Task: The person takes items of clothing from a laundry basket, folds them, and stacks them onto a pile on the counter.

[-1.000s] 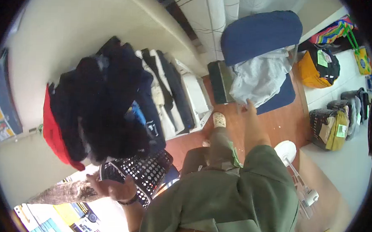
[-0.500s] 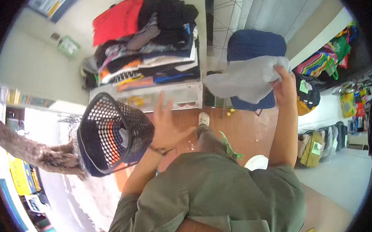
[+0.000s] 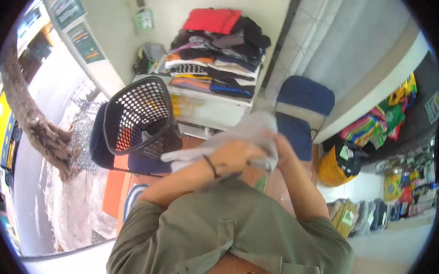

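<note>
A light grey cloth point(image 3: 253, 126), blurred and bunched, is held up in front of my chest. My left hand point(image 3: 234, 157), with a dark band at its wrist, lies across the cloth with fingers curled into it. On the cloth's right edge, my right hand point(image 3: 281, 148) is closed around the fabric. One loose end of the cloth hangs out past my left forearm. To the left, a black perforated laundry basket point(image 3: 173, 137) rests on a dark blue chair point(image 3: 98, 136), with some dark fabric inside.
A tall stack of folded clothes point(image 3: 215, 63), topped by a red piece, sits on a white shelf unit point(image 3: 230, 108) ahead. Another blue folding chair point(image 3: 304, 94) stands beyond my right hand. A yellow and black bag point(image 3: 333, 166) and hanging garments point(image 3: 346, 216) are at the right.
My left hand, empty and spread near the basket before, has come over to grip the cloth. My right hand has brought the cloth inward from the far right. The view has tilted upward.
</note>
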### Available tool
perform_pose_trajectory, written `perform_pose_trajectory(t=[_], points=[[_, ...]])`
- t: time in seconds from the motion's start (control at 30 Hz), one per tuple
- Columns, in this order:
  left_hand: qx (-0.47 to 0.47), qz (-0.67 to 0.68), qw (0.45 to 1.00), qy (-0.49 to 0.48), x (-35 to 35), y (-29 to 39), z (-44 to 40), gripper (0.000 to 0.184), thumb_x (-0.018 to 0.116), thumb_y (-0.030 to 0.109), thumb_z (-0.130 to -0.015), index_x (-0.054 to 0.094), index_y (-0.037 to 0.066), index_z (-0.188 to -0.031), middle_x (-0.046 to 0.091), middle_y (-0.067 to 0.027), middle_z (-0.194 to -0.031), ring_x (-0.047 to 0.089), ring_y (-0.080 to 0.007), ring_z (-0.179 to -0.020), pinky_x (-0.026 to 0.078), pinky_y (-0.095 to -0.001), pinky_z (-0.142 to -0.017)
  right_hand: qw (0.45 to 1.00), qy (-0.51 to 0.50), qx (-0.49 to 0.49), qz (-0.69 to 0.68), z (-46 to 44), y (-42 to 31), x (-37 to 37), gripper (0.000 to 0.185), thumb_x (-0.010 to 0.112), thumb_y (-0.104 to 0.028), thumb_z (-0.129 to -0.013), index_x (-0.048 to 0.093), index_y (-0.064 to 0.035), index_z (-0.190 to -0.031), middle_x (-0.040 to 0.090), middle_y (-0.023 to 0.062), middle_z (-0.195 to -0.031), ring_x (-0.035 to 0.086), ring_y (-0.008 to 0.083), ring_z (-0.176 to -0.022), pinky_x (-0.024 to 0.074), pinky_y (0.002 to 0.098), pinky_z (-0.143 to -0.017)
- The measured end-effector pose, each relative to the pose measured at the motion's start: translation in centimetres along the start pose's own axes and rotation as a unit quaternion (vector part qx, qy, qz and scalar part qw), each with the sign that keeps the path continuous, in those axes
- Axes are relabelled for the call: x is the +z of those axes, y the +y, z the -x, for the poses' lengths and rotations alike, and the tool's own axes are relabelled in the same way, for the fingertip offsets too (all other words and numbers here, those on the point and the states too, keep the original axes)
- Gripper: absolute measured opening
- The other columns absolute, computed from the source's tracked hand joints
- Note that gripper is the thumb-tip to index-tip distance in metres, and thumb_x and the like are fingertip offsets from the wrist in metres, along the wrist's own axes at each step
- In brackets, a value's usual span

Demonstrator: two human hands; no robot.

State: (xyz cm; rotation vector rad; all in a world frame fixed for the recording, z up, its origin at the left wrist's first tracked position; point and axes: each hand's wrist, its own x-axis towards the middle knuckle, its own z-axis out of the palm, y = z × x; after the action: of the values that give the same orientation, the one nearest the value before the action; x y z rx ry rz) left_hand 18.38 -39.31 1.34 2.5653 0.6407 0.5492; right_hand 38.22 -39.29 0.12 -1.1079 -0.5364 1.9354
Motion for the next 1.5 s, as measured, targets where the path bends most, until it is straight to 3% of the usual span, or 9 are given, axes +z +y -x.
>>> perform_pose_trajectory(t=[0.2, 0.43, 0.63, 0.7, 0.73, 0.77, 0.8, 1.23, 1.5], points=[[-0.058, 0.196, 0.96, 0.191, -2.7, 2.5, 9.9, 0.044, 0.063, 0.016, -0.083, 0.059, 0.006, -0.126, 0.06, -0.0139, -0.126, 0.058, -0.0253, -0.116, 0.044, -0.0373, -0.097, 0.996, -0.029, 0.075, 0.044, -3.6, 1.2, 4.7, 0.036, 0.059, -0.023, -0.094, 0.056, 0.0061, -0.116, 0.067, 0.0178, -0.103, 0.068, 0.0287, -0.09, 0.0545, 0.0453, -0.084], [-0.392, 0.398, 0.706, 0.435, -2.6, -2.6, 16.0, 0.073, 0.038, 0.057, -0.096, 0.028, 0.006, -0.148, 0.038, -0.0139, -0.148, 0.034, -0.024, -0.138, 0.027, -0.0399, -0.111, 0.961, -0.094, -0.079, 0.249, 1.3, -7.4, 23.0, 0.03, 0.059, -0.016, -0.093, 0.058, 0.0059, -0.112, 0.068, 0.0153, -0.099, 0.069, 0.0259, -0.082, 0.0567, 0.0418, -0.077], [-0.2, 0.589, 0.645, 0.444, -7.3, -5.8, 12.7, 0.065, 0.039, 0.051, -0.099, 0.035, 0.003, -0.143, 0.047, -0.0106, -0.139, 0.05, -0.0209, -0.119, 0.039, -0.0301, -0.101, 0.872, -0.285, -0.279, 0.284, 2.2, -19.1, 28.6, 0.036, 0.067, -0.029, -0.089, 0.063, 0.0014, -0.108, 0.069, 0.0103, -0.093, 0.068, 0.0181, -0.078, 0.0559, 0.0325, -0.07], [-0.121, 0.516, 0.74, 0.414, -6.5, -12.8, 12.9, 0.06, 0.039, 0.05, -0.097, 0.04, 0.008, -0.14, 0.045, -0.0115, -0.141, 0.046, -0.0223, -0.126, 0.037, -0.0364, -0.106, 0.516, -0.115, -0.621, 0.578, 6.5, -21.8, 29.2, 0.031, 0.068, -0.02, -0.087, 0.062, -0.0022, -0.112, 0.067, 0.0124, -0.103, 0.063, 0.0234, -0.094, 0.0499, 0.0313, -0.087], [-0.099, 0.448, 0.809, 0.368, -6.6, -15.7, 13.0, 0.057, 0.041, 0.049, -0.097, 0.042, 0.01, -0.138, 0.045, -0.0121, -0.142, 0.044, -0.0227, -0.129, 0.036, -0.0383, -0.107, 0.682, -0.197, -0.511, 0.484, 6.8, -23.6, 29.2, 0.033, 0.068, -0.023, -0.086, 0.062, -0.0026, -0.112, 0.067, 0.0137, -0.103, 0.064, 0.0246, -0.095, 0.0507, 0.0324, -0.087], [0.015, 0.767, 0.565, 0.305, -7.1, -16.5, 12.4, 0.054, 0.042, 0.047, -0.097, 0.043, 0.012, -0.138, 0.044, -0.0125, -0.143, 0.044, -0.0225, -0.129, 0.035, -0.0387, -0.108, 0.811, -0.268, -0.372, 0.363, 6.6, -25.7, 29.1, 0.035, 0.068, -0.025, -0.086, 0.062, -0.0031, -0.113, 0.067, 0.0151, -0.104, 0.064, 0.0257, -0.096, 0.0516, 0.0335, -0.087], [0.022, 0.703, 0.633, 0.323, -9.2, -16.7, 11.0, 0.059, 0.042, 0.05, -0.095, 0.041, 0.012, -0.14, 0.043, -0.0123, -0.144, 0.042, -0.0251, -0.13, 0.035, -0.0431, -0.108, 0.893, -0.327, -0.216, 0.223, 6.1, -27.9, 28.8, 0.037, 0.068, -0.028, -0.085, 0.062, -0.0035, -0.113, 0.068, 0.0164, -0.105, 0.065, 0.0268, -0.096, 0.0525, 0.0346, -0.088], [-0.055, 0.382, 0.759, 0.524, -41.8, -23.9, -2.9, 0.068, 0.048, 0.059, -0.089, 0.043, 0.013, -0.14, 0.044, -0.0122, -0.142, 0.041, -0.0258, -0.13, 0.032, -0.0482, -0.108, 0.899, -0.086, -0.407, 0.139, -5.9, -43.6, 15.4, 0.042, 0.064, -0.027, -0.09, 0.058, 0.0042, -0.117, 0.067, 0.0159, -0.102, 0.068, 0.0247, -0.082, 0.0558, 0.0363, -0.075], [-0.474, 0.223, 0.822, 0.225, -36.2, -51.5, -4.9, 0.072, 0.051, 0.062, -0.086, 0.046, 0.014, -0.14, 0.046, -0.0121, -0.14, 0.041, -0.0245, -0.129, 0.03, -0.0487, -0.108, 0.953, 0.15, -0.218, 0.151, -24.2, -33.1, 2.7, 0.055, 0.061, -0.027, -0.089, 0.046, 0.0051, -0.131, 0.059, 0.021, -0.12, 0.061, 0.0325, -0.105, 0.052, 0.0423, -0.086]])
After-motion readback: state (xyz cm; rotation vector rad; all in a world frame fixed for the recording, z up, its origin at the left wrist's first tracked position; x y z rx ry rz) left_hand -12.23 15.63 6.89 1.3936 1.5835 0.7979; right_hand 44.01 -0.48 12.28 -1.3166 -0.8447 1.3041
